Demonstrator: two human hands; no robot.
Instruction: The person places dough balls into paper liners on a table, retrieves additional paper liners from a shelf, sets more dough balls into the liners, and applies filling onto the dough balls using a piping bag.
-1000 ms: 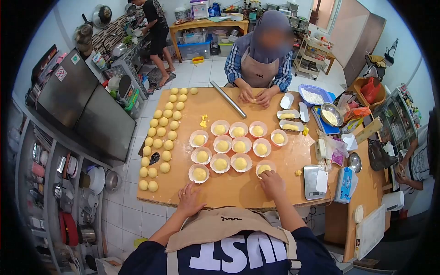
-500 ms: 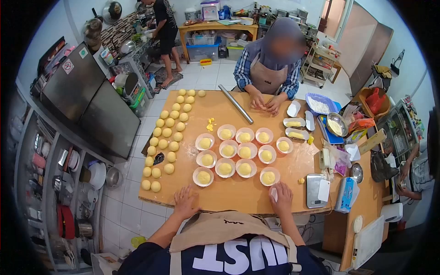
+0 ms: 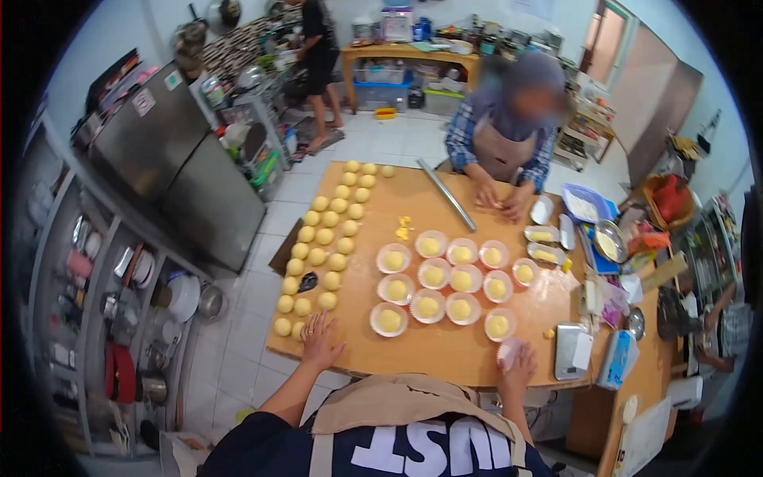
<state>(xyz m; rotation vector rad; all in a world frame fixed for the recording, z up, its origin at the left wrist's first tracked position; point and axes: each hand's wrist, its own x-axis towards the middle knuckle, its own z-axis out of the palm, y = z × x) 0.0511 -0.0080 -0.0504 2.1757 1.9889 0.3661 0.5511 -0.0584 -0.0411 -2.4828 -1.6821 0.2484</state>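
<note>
My left hand [image 3: 319, 342] reaches over the table's near left edge, fingers spread and nothing in them. Its fingertips are beside the closest dough ball [image 3: 299, 330]; whether they touch it I cannot tell. More round yellow dough balls [image 3: 317, 257] stand in rows along the left side. My right hand [image 3: 520, 367] has its fingers around a white paper baking cup [image 3: 507, 354] near the front edge. Just beyond it, a filled paper cup [image 3: 499, 326] holds a dough ball. Several similar filled cups [image 3: 427, 307] are grouped mid-table.
Across the wooden table [image 3: 445, 366], a co-worker's hands [image 3: 502, 199] work at something small. A metal rolling pin [image 3: 447, 195] and yellow scraps [image 3: 404, 228] lie near the far side. On the right are a scale [image 3: 569, 350], a tissue pack [image 3: 617, 359] and a bowl [image 3: 610, 241].
The view has swung, shifting the scene rightward. My left hand has moved left across the table to the nearest dough balls. My right hand still holds the paper cup near the front edge.
</note>
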